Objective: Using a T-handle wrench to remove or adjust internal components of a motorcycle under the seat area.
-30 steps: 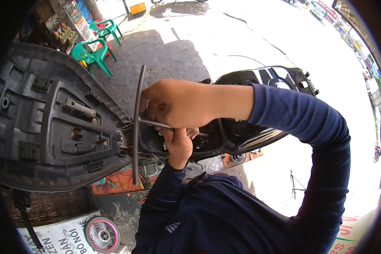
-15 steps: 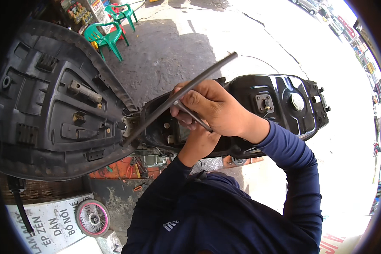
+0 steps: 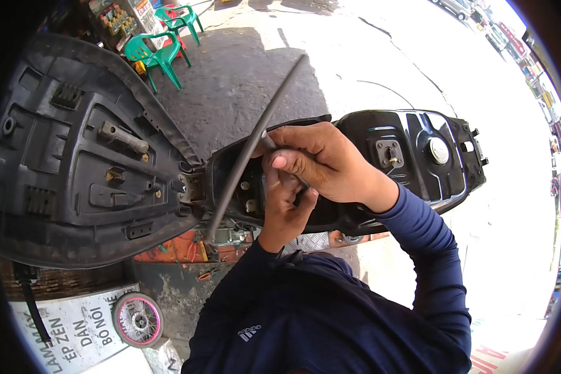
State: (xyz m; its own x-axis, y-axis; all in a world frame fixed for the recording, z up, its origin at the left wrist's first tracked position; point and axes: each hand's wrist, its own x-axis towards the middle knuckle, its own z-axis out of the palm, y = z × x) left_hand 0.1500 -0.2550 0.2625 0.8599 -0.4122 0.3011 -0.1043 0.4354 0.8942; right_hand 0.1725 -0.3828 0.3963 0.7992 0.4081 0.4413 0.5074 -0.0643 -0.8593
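My right hand (image 3: 340, 162) is closed over a short metal rod (image 3: 267, 141), its thumb laid along the top. A long, dark grey rod (image 3: 238, 171) slants across the fingertips and meets the short one near its middle; whether they are joined I cannot tell. Just below, my left hand (image 3: 285, 215) has its fingers curled under the right; what they hold is mostly hidden. Both hands are above the motorbike's black open frame (image 3: 226, 161), between the raised seat (image 3: 56, 193), underside showing, and the black fuel tank (image 3: 361, 134).
A round filler cap (image 3: 438, 150) sits on the tank. Tools lie on an orange surface (image 3: 168, 249) below the bike. A pink-rimmed wheel (image 3: 137, 319) leans by a lettered sign (image 3: 75, 330). Green plastic chairs (image 3: 159, 57) stand at the far left.
The long rod has swung steeper, its upper end moving left and its lower end down and right. My left hand has turned and its thumb now shows. My right hand has shifted slightly.
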